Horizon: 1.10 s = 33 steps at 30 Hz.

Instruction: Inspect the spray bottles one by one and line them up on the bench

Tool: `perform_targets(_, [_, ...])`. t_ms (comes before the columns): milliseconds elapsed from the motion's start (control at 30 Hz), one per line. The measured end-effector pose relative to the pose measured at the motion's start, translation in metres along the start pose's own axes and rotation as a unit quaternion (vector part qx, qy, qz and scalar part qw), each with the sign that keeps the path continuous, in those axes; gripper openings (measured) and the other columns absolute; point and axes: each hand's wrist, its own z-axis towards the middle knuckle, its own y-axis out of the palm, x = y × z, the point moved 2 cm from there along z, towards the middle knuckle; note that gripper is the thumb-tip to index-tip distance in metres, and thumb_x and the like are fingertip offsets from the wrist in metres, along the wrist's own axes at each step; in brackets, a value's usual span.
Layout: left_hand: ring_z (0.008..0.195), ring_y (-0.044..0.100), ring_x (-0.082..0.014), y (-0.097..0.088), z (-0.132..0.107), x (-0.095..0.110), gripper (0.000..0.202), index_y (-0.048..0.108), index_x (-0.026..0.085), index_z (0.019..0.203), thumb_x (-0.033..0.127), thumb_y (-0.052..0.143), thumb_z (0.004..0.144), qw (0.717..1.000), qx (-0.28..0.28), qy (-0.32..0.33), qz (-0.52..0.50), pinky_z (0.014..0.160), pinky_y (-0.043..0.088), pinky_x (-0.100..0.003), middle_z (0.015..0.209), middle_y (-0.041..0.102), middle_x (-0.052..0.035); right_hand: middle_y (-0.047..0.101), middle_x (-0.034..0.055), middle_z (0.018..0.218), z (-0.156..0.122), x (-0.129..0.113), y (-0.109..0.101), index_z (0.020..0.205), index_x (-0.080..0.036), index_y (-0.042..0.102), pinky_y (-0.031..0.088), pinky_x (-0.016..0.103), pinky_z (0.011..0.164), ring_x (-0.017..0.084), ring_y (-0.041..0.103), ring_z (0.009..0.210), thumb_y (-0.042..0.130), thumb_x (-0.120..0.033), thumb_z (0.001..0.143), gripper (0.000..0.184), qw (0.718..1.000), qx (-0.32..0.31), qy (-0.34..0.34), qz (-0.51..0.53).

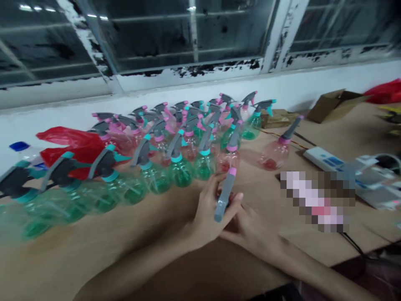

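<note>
Between my hands is a spray bottle with a grey trigger head (225,194) and a pink nozzle tip; its body is mostly hidden by my fingers. My left hand (205,213) wraps around it just below the head. Lower and to the right, my right hand (247,225) is closed about the same bottle, its fingertips partly hidden. Just beyond stands a pink spray bottle (228,159), and to its left a green one (205,165). Another pink spray bottle (274,154) stands apart to the right.
Several green and pink spray bottles (156,179) stand in rows along the wall. A red plastic bag (72,146) lies behind them at left. At right are an open cardboard box (335,104), a white device with blue markings (328,161) and a blurred-out item on the wooden table (140,259).
</note>
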Motion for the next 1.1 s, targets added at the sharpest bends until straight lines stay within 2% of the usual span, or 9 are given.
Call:
perform_targets(100, [0.088,0.060,-0.0225,0.039,0.021,0.004,0.037,0.050,0.018,0.112,0.028,0.062,0.079,0.999,-0.027,0.008,-0.027,0.083,0.049,-0.043,0.102,0.059,-0.0088,0.062,0.0104,0.099,-0.013,0.024,-0.019,0.111,-0.019,0.049,0.054,0.041,0.072,0.027,0.062,0.089,0.058,-0.042,0.081,0.039,0.998,0.034,0.044,-0.010])
perform_targets(167, [0.095,0.059,-0.0248,0.061,0.035,0.005,0.044,0.047,0.018,0.116,0.028,0.065,0.077,0.997,-0.060,0.005,-0.056,0.085,0.049,-0.044,0.109,0.058,-0.0103,0.061,0.0110,0.102,-0.019,0.040,-0.035,0.117,-0.019,0.046,0.053,0.042,0.073,0.027,0.062,0.090,0.058,-0.040,0.080,0.044,0.997,0.041,0.065,-0.007])
perform_targets(300, [0.115,0.052,-0.0294,0.085,0.053,0.004,0.064,0.038,0.019,0.127,0.023,0.070,0.071,0.987,-0.124,0.003,-0.100,0.096,0.045,-0.046,0.126,0.051,-0.0133,0.059,0.0134,0.106,-0.021,0.071,-0.064,0.118,-0.018,0.042,0.051,0.043,0.075,0.029,0.061,0.093,0.063,-0.041,0.076,0.052,0.995,0.059,0.080,-0.028])
perform_targets(400, [0.127,0.041,-0.0312,0.083,0.053,-0.005,0.073,0.032,0.021,0.133,0.025,0.071,0.072,0.992,-0.113,-0.001,-0.060,0.106,0.034,-0.051,0.138,0.042,-0.0132,0.060,0.0116,0.102,-0.011,0.092,-0.078,0.119,-0.019,0.038,0.051,0.043,0.074,0.028,0.061,0.090,0.060,-0.037,0.078,0.050,0.994,0.071,0.067,-0.051])
perform_targets(500, [0.125,0.043,-0.0289,0.073,0.042,-0.021,0.059,0.035,0.020,0.131,0.028,0.063,0.079,0.995,-0.083,-0.034,-0.041,0.106,0.035,-0.049,0.137,0.043,-0.0124,0.058,0.0161,0.107,0.007,0.108,-0.088,0.118,-0.016,0.041,0.050,0.047,0.078,0.033,0.058,0.099,0.064,-0.040,0.075,0.054,0.984,0.107,0.051,-0.132])
perform_targets(600, [0.120,0.047,-0.0240,0.063,0.029,-0.037,0.043,0.042,0.024,0.125,0.028,0.057,0.085,0.994,-0.074,-0.075,-0.026,0.104,0.038,-0.045,0.133,0.047,-0.0074,0.056,0.0172,0.110,0.028,0.117,-0.093,0.113,-0.017,0.046,0.049,0.049,0.081,0.035,0.054,0.106,0.063,-0.044,0.075,0.049,0.976,0.114,0.056,-0.179])
perform_targets(767, [0.104,0.056,-0.0218,0.052,0.012,-0.051,0.028,0.048,0.025,0.115,0.026,0.052,0.087,0.989,-0.083,-0.122,-0.005,0.093,0.045,-0.044,0.122,0.054,-0.0055,0.061,0.0172,0.103,0.053,0.122,-0.093,0.113,-0.015,0.048,0.048,0.050,0.078,0.036,0.058,0.100,0.064,-0.044,0.075,0.051,0.969,0.103,0.087,-0.209])
perform_targets(933, [0.089,0.060,-0.0197,0.048,0.007,-0.053,0.023,0.051,0.026,0.110,0.023,0.050,0.087,0.984,-0.095,-0.151,0.008,0.080,0.049,-0.040,0.116,0.058,-0.0040,0.064,0.0209,0.099,0.065,0.120,-0.094,0.120,-0.008,0.044,0.048,0.046,0.074,0.037,0.060,0.096,0.067,-0.041,0.072,0.062,0.962,0.094,0.135,-0.220])
perform_targets(1100, [0.100,0.058,-0.0196,0.048,0.009,-0.057,0.022,0.052,0.026,0.107,0.021,0.048,0.086,0.984,-0.106,-0.146,0.004,0.088,0.047,-0.039,0.114,0.059,-0.0032,0.066,0.0220,0.101,0.074,0.116,-0.094,0.128,-0.007,0.036,0.048,0.042,0.069,0.036,0.062,0.093,0.066,-0.038,0.073,0.070,0.958,0.091,0.169,-0.214])
